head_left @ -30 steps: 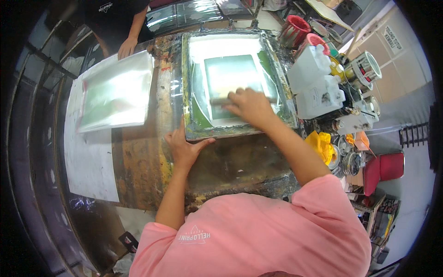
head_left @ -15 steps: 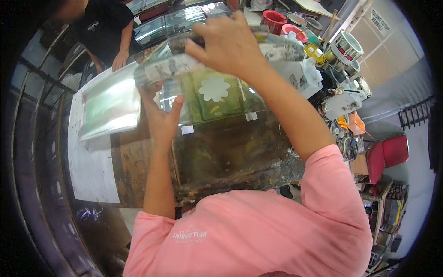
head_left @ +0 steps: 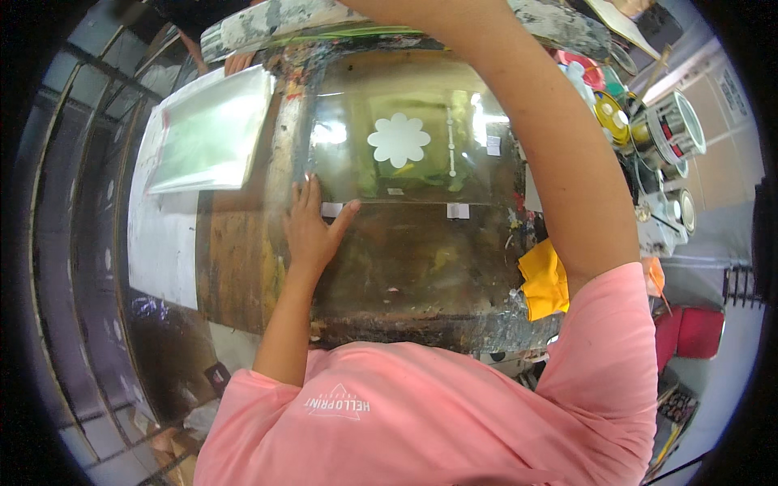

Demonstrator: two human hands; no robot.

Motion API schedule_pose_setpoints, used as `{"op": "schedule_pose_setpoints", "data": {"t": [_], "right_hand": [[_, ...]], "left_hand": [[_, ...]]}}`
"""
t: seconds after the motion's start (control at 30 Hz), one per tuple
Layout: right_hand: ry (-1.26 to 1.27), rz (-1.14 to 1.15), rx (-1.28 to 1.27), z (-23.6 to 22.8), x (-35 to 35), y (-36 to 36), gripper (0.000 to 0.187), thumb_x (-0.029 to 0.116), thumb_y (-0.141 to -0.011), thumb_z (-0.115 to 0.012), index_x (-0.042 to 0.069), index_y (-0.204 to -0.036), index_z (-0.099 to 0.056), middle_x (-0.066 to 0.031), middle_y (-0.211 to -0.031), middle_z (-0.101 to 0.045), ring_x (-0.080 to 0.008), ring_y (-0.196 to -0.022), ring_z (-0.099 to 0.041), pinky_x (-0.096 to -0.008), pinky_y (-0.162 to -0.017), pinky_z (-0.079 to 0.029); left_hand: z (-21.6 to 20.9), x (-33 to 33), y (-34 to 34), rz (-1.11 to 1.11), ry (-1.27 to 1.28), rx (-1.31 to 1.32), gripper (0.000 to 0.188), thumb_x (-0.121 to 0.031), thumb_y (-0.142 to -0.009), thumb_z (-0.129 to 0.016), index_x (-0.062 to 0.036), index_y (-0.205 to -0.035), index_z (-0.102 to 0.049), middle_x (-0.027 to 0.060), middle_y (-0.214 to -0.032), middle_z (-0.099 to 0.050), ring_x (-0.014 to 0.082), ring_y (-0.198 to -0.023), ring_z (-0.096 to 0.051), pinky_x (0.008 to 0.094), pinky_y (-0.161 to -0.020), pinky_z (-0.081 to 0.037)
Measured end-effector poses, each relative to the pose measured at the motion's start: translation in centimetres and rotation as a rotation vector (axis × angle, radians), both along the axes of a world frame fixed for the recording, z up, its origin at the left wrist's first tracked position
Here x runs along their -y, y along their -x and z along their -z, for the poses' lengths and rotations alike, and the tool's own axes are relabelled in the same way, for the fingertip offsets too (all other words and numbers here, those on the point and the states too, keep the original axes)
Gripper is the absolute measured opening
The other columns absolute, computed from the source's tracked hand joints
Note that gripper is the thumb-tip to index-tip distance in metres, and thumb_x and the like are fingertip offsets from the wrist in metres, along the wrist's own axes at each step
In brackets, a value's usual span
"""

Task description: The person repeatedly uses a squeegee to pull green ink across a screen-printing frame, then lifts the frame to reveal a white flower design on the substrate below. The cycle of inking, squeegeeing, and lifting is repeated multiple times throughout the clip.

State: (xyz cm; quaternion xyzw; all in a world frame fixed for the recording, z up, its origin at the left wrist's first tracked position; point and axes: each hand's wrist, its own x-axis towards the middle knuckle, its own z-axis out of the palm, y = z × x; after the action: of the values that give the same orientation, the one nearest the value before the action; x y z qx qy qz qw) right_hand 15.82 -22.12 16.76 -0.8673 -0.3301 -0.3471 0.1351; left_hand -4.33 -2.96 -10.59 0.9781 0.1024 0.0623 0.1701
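My left hand [head_left: 318, 223] lies on the worktable with its fingers stretched out and its thumb apart. It touches the lower left corner of a clear plastic sheet [head_left: 348, 166], next to a small white tab [head_left: 331, 210]. A white flower shape [head_left: 399, 140] and a thin white beaded line [head_left: 451, 138] show on or through the sheet. My right forearm [head_left: 543, 105] reaches past the top edge of the picture, so that hand is out of sight. Near it, a paint-stained frame [head_left: 275, 26] stands raised at the far side of the table.
A stack of glossy clear sheets [head_left: 212, 134] rests on white paper [head_left: 162, 243] at the left. Another person's hand [head_left: 237, 62] is behind it. A yellow cloth [head_left: 545, 279] hangs at the table's right edge, with paint cans [head_left: 677, 130] and tubs beyond.
The stained frame has gone up and away, uncovering the sheet. My left hand has come down onto the sheet's corner. My right hand has moved out of the top of the picture.
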Motion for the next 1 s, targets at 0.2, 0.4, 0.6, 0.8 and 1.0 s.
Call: {"op": "schedule_pose_setpoints", "data": {"t": [0.2, 0.4, 0.6, 0.8, 1.0], "right_hand": [[0.022, -0.073, -0.018, -1.6, 0.2, -1.6, 0.058, 0.047, -0.099, -0.052, -0.002, -0.086, -0.078, -0.0261, -0.091, -0.077, -0.0413, -0.089, -0.075, -0.0549, -0.087, -0.056], [0.03, -0.039, 0.035, -2.5, -0.2, -2.1, 0.058, 0.047, -0.098, -0.052, -0.003, -0.083, -0.078, -0.0269, -0.087, -0.076, -0.043, -0.084, -0.075, -0.0538, -0.083, -0.057], [0.045, 0.06, -0.009, -1.8, -0.3, -0.9, 0.059, 0.051, -0.099, -0.052, -0.001, -0.091, -0.079, -0.0253, -0.091, -0.077, -0.0406, -0.09, -0.075, -0.0545, -0.089, -0.052], [-0.004, 0.051, 0.077, 0.5, -0.3, 0.3, 0.054, 0.051, -0.099, -0.054, 0.002, -0.094, -0.077, -0.0207, -0.091, -0.077, -0.039, -0.09, -0.074, -0.0517, -0.09, -0.048], [0.081, 0.117, 0.002, 1.2, 0.0, 1.4, 0.051, 0.05, -0.098, -0.056, 0.005, -0.112, -0.076, -0.0168, -0.1, -0.078, -0.034, -0.096, -0.074, -0.0535, -0.091, -0.047]], "left_hand": [[-4.6, 1.3, -4.3, 0.032, 0.241, 0.389, 0.067, -0.028, -0.091, -0.082, 0.0033, -0.147, -0.061, 0.0265, -0.132, -0.071, 0.0359, -0.111, -0.074, 0.0414, -0.097, -0.057], [-8.8, -0.6, -6.2, -0.131, 0.448, 0.383, 0.059, -0.01, -0.087, -0.079, -0.0011, -0.144, -0.065, 0.0203, -0.098, -0.078, 0.0234, -0.078, -0.076, 0.0367, -0.076, -0.059], [-9.7, -11.3, -5.4, -0.13, 0.398, 0.406, 0.066, -0.007, -0.084, -0.078, -0.0026, -0.148, -0.062, 0.0164, -0.092, -0.08, 0.0165, -0.075, -0.074, 0.0289, -0.071, -0.057], [-10.8, -23.7, -6.2, -0.254, 0.288, 0.378, 0.07, -0.009, -0.075, -0.076, -0.0011, -0.144, -0.065, 0.0223, -0.095, -0.078, 0.0228, -0.077, -0.076, 0.0351, -0.076, -0.059], [-8.2, -31.9, -7.6, -0.292, 0.036, 0.425, 0.072, -0.017, -0.081, -0.082, -0.0009, -0.147, -0.061, 0.0339, -0.141, -0.061, 0.0405, -0.131, -0.062, 0.0447, -0.112, -0.048]]}}
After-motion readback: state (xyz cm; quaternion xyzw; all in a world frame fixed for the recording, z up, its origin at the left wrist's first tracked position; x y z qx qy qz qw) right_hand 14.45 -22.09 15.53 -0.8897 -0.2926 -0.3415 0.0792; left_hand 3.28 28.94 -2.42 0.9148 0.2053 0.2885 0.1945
